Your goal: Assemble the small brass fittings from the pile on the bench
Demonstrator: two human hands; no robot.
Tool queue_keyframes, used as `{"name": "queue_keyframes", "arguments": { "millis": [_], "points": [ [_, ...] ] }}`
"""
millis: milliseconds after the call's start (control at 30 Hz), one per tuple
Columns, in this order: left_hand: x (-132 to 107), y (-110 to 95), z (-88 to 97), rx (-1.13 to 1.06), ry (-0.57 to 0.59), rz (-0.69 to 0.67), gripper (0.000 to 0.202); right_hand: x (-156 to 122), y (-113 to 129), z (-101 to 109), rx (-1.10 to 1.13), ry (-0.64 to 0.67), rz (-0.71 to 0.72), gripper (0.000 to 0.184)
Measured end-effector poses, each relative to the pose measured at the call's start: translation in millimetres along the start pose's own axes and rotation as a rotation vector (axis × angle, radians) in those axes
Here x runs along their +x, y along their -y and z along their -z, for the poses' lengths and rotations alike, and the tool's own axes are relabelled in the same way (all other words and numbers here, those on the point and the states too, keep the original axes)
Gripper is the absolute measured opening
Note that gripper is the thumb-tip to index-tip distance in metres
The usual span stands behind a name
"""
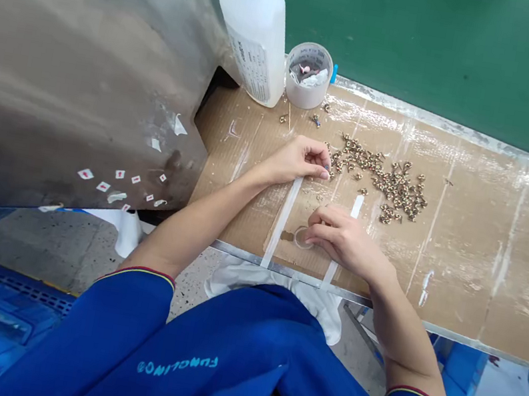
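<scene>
Brass-coloured small metal fittings (388, 185) lie heaped on the brown cardboard sheet (470, 212) covering the bench, near enough, I judge, for either hand to pick from. I see the left hand (298, 160) at the heap's near end, fingertips pinched together; whether a fitting sits between them I cannot tell. The right hand (346, 239) pins a small clear round ring (302, 238) against the cardboard, thumb and forefinger closed on its rim, probably to steady it. Two white tape strips (284, 218) cross the bench edge, seemingly holding the sheet down. A white plastic bottle with a blue cap (256, 34) stands well back.
</scene>
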State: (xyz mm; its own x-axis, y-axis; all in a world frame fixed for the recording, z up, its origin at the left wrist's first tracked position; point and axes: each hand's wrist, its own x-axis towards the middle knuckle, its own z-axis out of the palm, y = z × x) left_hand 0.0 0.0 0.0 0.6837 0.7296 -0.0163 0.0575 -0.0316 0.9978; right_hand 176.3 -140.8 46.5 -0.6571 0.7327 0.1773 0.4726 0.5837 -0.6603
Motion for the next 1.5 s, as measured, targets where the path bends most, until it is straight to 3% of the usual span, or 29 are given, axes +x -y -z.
{"name": "queue_keyframes", "arguments": {
  "millis": [267, 333, 500, 567, 867, 1133, 1500],
  "points": [
    [-3, -3, -10.8, -0.06, 0.078, 0.061, 0.017, -4, -11, 18, 0.394, -0.142, -0.189, 0.025],
    [-3, -5, -13.2, -0.073, 0.082, 0.059, 0.014, -7, -13, 23, 0.429, -0.266, -0.267, 0.027],
    [-5, -7, -19.7, -0.056, 0.089, 0.048, 0.01, -9, -21, 22, 0.311, -0.77, -0.419, 0.031],
    [-5, -8, -21.6, -0.019, 0.091, 0.047, 0.01, -8, -25, 18, 0.228, -0.864, -0.448, 0.032],
    [-6, -13, -22.7, 0.083, 0.127, 0.039, 0.011, -2, -30, 5, 0.008, -0.795, -0.474, 0.034],
    [-6, -12, -22.7, 0.119, 0.132, 0.013, 0.011, -2, -30, 4, -0.032, -0.739, -0.518, 0.035],
    [-6, -13, -21.4, 0.143, 0.139, 0.006, 0.011, -1, -33, 2, -0.032, -0.68, -0.449, 0.03]
  ]
}}
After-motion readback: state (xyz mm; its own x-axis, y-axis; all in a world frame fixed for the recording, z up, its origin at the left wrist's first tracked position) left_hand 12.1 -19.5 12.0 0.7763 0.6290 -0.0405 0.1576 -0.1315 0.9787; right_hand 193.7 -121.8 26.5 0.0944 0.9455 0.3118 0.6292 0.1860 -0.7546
